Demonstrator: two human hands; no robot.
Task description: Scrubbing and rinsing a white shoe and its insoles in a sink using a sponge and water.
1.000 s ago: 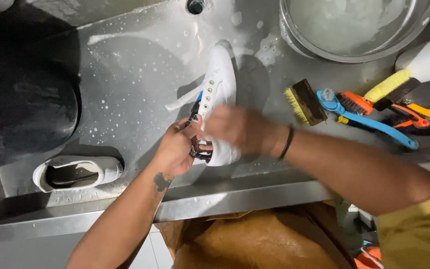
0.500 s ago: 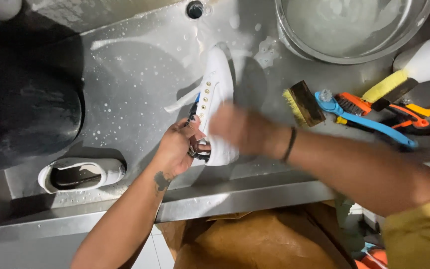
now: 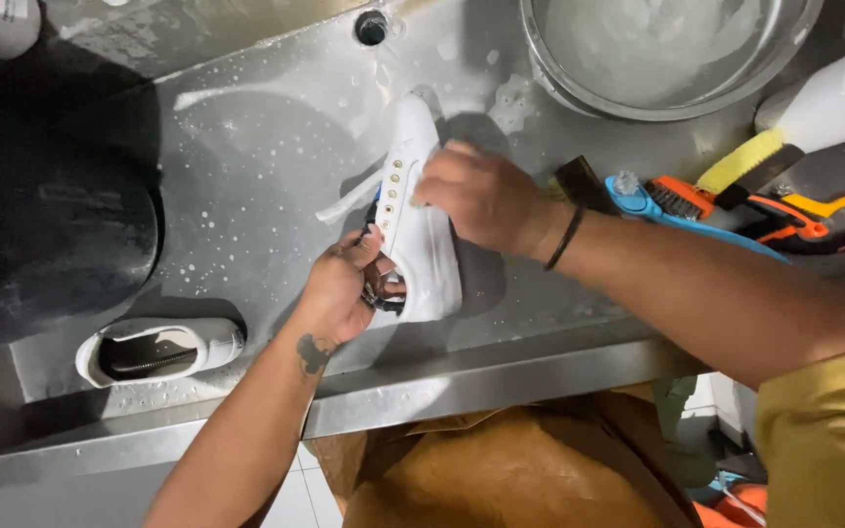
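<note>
The left hand grasps a white shoe at its heel end, with the fingers curled around the opening. The shoe lies on its side on a wet steel sink, with the toe pointing away from the person, toward the drain. The right hand presses on the side of the shoe, just beside the row of eyelets. Its fingers are bent over the shoe, but I cannot tell if something is inside the hand. A black band is on the right wrist. A white lace hangs out from the shoe to the left and touches the sink.

A 2nd white shoe lies near the front edge of the sink, well apart from the hands, on the left. A metal bowl with soapy water stands at the top right. To the right of the right hand there are a blue brush and an orange brush, close together. A white bottle lies behind them. Soap foam and drops cover the sink around the shoe. A brown bag is below the sink edge.
</note>
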